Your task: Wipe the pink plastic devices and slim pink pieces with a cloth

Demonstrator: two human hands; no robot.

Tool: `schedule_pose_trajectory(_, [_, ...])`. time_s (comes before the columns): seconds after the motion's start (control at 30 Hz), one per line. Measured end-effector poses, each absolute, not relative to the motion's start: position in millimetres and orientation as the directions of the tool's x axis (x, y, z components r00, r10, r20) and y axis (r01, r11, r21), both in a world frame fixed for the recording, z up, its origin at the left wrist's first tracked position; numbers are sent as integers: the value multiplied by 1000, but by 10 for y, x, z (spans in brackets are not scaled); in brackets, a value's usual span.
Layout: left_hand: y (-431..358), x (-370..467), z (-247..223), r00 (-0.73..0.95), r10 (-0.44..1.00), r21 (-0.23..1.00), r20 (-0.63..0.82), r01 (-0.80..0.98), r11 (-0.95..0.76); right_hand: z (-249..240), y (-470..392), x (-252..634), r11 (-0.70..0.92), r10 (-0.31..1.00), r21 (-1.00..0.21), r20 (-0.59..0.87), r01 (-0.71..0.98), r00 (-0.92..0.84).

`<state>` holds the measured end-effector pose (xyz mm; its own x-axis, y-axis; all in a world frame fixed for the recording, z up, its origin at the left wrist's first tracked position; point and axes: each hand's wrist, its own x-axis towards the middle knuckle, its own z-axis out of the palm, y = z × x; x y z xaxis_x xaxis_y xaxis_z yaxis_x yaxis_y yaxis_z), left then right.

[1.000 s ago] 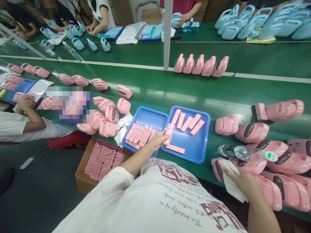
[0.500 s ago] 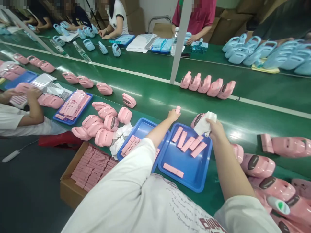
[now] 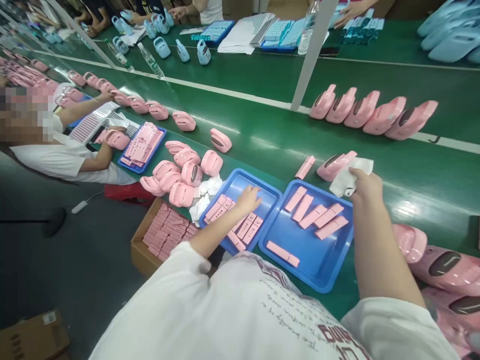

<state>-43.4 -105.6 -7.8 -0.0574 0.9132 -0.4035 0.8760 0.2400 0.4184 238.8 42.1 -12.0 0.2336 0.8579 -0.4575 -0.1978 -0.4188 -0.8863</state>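
Note:
My left hand (image 3: 248,200) hovers over the left blue tray (image 3: 268,192), its fingers apart and nothing visible in them. Under and beside it lie several pink printed sticks (image 3: 250,229). My right hand (image 3: 365,186) grips a white cloth (image 3: 347,181) against a pink rounded device (image 3: 332,166) on the green table. Left of that device, a pink stick (image 3: 305,167) rests alone on the table, behind the right blue tray (image 3: 322,282). Several plain pink sticks (image 3: 313,216) lie in that tray, with one more (image 3: 283,253) near its front edge.
Pink devices (image 3: 182,194) cluster at the left by crumpled white cloths (image 3: 202,197); others (image 3: 455,270) crowd the right edge. A row of them (image 3: 360,110) stands behind, near a metal post (image 3: 313,55). A carton (image 3: 140,255) of pink pieces is lower left. A co-worker (image 3: 63,150) sits left.
My left hand has let go of a pink stick, now on the table, and moved left and down over the left tray. My right hand still has the cloth. The view has shifted.

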Motion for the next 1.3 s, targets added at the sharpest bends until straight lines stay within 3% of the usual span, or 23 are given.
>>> schedule_pose_trajectory(0.17, [-2008,-495,-162,-207,846,202,-492,918,342,92,-258,2428,-404,811,-872,-482,-277,333])
schedule_pose_trajectory(0.33, [-2109,-351,-366,-320,808,83,-495,908,410,30,-1054,2435,-483,766,-818,-567,-311,303])
schedule_pose_trajectory(0.63, [-1879,-364,-432,-333,785,58,-522,904,422,-301,-1867,2620,-597,694,-732,-677,-329,244])
schedule_pose_trajectory(0.97, [-1912,-377,-341,-375,774,41,-511,888,457,-179,-2238,2599,-506,743,-769,-618,-390,257])
schedule_pose_trajectory(1.2, [-2176,-345,168,-209,875,106,-437,954,280,-157,-2506,2745,-442,705,-754,-627,-487,331])
schedule_pose_trajectory(1.3, [-2435,-161,261,-12,811,180,-585,973,144,-202,-2631,2824,-439,705,-766,-618,-470,348])
